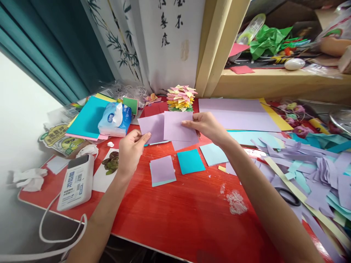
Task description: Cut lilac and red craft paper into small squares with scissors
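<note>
My left hand [135, 148] pinches the edge of a purple paper square [153, 128] between thumb and fingers. In my right hand [204, 126] is a second purple paper square [177, 128], which overlaps the first one. Another purple sheet [185, 144] shows just below it; whether it is held or lies on the table I cannot tell. On the red table [164, 212] beneath my hands lie a purple square on a light blue one [162, 170], a teal stack of squares [191, 161] and a pale blue stack [214, 154].
Paper strips [315, 175] and dark scissor handles [287, 196] cover the right side. A folded-paper tower [181, 98] stands at the back beside large purple sheets [238, 113]. Left are a tissue pack [115, 118], a white power strip [76, 182] with a cable, and dried leaves [111, 163].
</note>
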{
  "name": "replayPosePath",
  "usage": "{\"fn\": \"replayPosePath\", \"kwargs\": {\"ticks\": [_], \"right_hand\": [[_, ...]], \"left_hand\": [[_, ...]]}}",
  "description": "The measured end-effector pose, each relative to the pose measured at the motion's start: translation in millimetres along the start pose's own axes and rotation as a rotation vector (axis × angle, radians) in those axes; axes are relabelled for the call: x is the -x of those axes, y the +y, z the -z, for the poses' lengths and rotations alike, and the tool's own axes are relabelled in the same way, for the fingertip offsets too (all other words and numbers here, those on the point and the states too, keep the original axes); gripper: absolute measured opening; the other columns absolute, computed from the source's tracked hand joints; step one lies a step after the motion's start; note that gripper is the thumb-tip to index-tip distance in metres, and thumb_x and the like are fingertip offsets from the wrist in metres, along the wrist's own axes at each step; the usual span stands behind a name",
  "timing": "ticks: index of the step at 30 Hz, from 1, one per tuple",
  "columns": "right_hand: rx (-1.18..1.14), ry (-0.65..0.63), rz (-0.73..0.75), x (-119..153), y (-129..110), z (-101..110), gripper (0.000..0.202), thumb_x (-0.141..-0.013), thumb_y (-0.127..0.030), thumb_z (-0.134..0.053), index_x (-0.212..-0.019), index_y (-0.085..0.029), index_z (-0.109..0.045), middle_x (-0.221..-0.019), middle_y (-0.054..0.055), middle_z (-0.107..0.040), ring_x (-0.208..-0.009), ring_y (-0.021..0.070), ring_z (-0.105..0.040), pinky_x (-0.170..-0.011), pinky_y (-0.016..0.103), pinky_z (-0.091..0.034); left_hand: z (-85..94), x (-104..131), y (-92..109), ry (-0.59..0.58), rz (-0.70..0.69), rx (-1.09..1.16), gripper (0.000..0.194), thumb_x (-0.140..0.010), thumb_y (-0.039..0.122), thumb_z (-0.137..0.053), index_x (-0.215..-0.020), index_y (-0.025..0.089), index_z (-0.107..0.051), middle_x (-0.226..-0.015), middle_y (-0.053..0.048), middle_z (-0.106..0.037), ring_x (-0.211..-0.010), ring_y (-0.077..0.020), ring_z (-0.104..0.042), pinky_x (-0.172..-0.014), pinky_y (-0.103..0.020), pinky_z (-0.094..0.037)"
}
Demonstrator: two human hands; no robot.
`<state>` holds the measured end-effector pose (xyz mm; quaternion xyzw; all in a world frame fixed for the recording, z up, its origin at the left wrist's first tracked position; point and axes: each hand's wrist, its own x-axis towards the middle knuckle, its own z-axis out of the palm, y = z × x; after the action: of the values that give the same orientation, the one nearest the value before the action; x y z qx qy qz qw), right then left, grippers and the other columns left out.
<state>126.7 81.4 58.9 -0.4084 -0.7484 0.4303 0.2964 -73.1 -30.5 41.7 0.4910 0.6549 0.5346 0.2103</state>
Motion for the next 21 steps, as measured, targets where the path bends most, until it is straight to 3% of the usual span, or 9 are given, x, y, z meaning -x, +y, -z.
{"fn": "replayPosePath", "kwargs": {"ticks": [3, 5, 8, 10, 15, 21], "right_hand": [[0.119, -0.081, 0.007, 1, -1, -6, 0.051, -0.071, -0.049, -0.061, -0.049, -0.020, -0.026, -0.047, -0.007, -0.024, -0.042, 0.0047, -0.024, -0.040, 0.022, -0.018], [0.235, -0.196, -0.013, 2, -1, -17, 0.051, -0.071, -0.051, -0.060, -0.048, -0.020, -0.027, -0.048, -0.007, -0.026, -0.043, 0.0054, -0.024, -0.041, 0.023, -0.018], [0.438, -0.388, -0.078, 6, 0, -40, 0.044, -0.073, -0.048, -0.057, -0.048, -0.019, -0.036, -0.049, -0.003, -0.039, -0.044, 0.0080, -0.035, -0.042, 0.024, -0.023], [0.565, -0.449, -0.115, 10, 0, -56, 0.038, -0.073, -0.049, -0.056, -0.052, -0.018, -0.044, -0.057, 0.001, -0.050, -0.051, 0.0119, -0.046, -0.044, 0.025, -0.027], [0.742, -0.485, -0.158, 20, 2, -78, 0.044, -0.070, -0.061, -0.052, -0.072, -0.017, -0.059, -0.080, 0.011, -0.062, -0.071, 0.0232, -0.058, -0.051, 0.028, -0.035], [0.775, -0.493, -0.152, 24, -4, -74, 0.060, -0.070, -0.073, -0.039, -0.074, -0.017, -0.060, -0.080, 0.012, -0.062, -0.072, 0.0259, -0.059, -0.053, 0.031, -0.036]], "left_hand": [[7.2, -3, -5, 0.106, -0.061, -0.032, 0.024, -0.076, 0.030, -0.057, -0.059, 0.019, -0.045, -0.044, 0.007, -0.033, -0.041, -0.0062, -0.029, -0.039, -0.022, -0.022], [12.4, -6, -8, 0.163, -0.070, -0.031, 0.022, -0.076, 0.032, -0.058, -0.062, 0.019, -0.047, -0.046, 0.007, -0.034, -0.041, -0.0065, -0.029, -0.039, -0.023, -0.022], [18.0, -9, -11, 0.218, -0.053, -0.033, 0.021, -0.076, 0.035, -0.057, -0.064, 0.020, -0.048, -0.049, 0.006, -0.037, -0.041, -0.0066, -0.029, -0.038, -0.023, -0.022], [19.6, -9, -12, 0.225, -0.042, -0.031, 0.021, -0.076, 0.036, -0.056, -0.065, 0.021, -0.048, -0.051, 0.006, -0.038, -0.041, -0.0066, -0.028, -0.038, -0.024, -0.022], [20.4, -7, -12, 0.212, -0.060, -0.002, 0.020, -0.077, 0.034, -0.057, -0.064, 0.021, -0.047, -0.050, 0.006, -0.037, -0.040, -0.0068, -0.030, -0.038, -0.024, -0.021], [21.7, -6, -11, 0.197, -0.059, 0.027, 0.021, -0.078, 0.032, -0.056, -0.062, 0.021, -0.046, -0.047, 0.006, -0.035, -0.040, -0.0067, -0.030, -0.038, -0.023, -0.022]]}}
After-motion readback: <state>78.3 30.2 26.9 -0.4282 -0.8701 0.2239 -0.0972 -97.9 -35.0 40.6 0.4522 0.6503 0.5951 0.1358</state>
